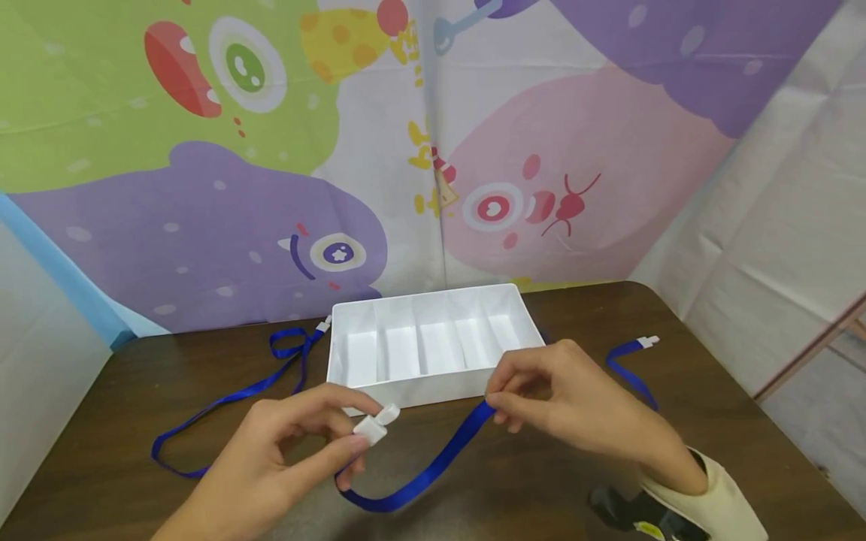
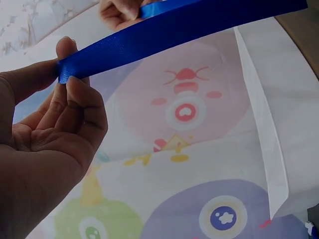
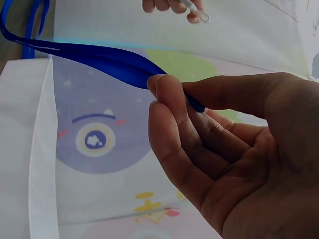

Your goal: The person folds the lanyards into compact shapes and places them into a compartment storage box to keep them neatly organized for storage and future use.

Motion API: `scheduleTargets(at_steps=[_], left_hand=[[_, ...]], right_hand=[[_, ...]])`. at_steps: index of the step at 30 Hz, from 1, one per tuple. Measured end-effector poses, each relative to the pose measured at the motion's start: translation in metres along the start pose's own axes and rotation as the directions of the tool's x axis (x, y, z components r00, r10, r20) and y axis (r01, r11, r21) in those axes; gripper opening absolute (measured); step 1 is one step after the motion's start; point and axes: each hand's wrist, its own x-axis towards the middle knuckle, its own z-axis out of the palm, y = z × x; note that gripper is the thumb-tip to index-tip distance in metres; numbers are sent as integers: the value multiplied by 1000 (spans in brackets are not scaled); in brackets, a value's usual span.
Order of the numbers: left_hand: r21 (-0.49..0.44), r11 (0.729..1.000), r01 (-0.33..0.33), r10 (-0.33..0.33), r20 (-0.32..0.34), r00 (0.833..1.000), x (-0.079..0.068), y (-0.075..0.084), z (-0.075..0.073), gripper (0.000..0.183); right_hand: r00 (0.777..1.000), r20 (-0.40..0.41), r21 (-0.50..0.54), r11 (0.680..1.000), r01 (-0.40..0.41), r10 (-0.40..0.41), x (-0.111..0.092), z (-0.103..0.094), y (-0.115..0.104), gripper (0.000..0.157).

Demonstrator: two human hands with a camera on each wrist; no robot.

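A blue lanyard point(image 1: 436, 467) hangs in a shallow curve between the two hands, above the table front. My left hand point(image 1: 274, 451) pinches its white plastic clip point(image 1: 370, 429) between thumb and fingers, and the clip's small end piece points up to the right. In the left wrist view the blue ribbon point(image 2: 149, 47) passes through the left fingertips. My right hand point(image 1: 575, 406) pinches the ribbon between thumb and forefinger, close to the front right corner of a white tray point(image 1: 419, 389). A short tail of ribbon point(image 3: 194, 103) shows beyond the right fingertips.
The tray has several side-by-side compartments and sits at the back of the brown table point(image 1: 555, 496). A second blue lanyard point(image 1: 230, 397) lies looped to its left. Another blue strap with a white clip point(image 1: 647, 342) lies at the right. A patterned cloth point(image 1: 379, 98) hangs behind.
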Motion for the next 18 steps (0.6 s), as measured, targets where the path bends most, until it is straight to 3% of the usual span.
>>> scheduleTargets(at_steps=[10, 18], left_hand=[[-41, 998, -38, 40, 39, 998, 4, -7, 15, 35], [-46, 998, -44, 47, 72, 996, 5, -13, 25, 32]], right_hand=[[993, -10, 85, 990, 116, -116, 3, 17, -4, 9], [988, -6, 166, 975, 150, -151, 3, 31, -7, 4]])
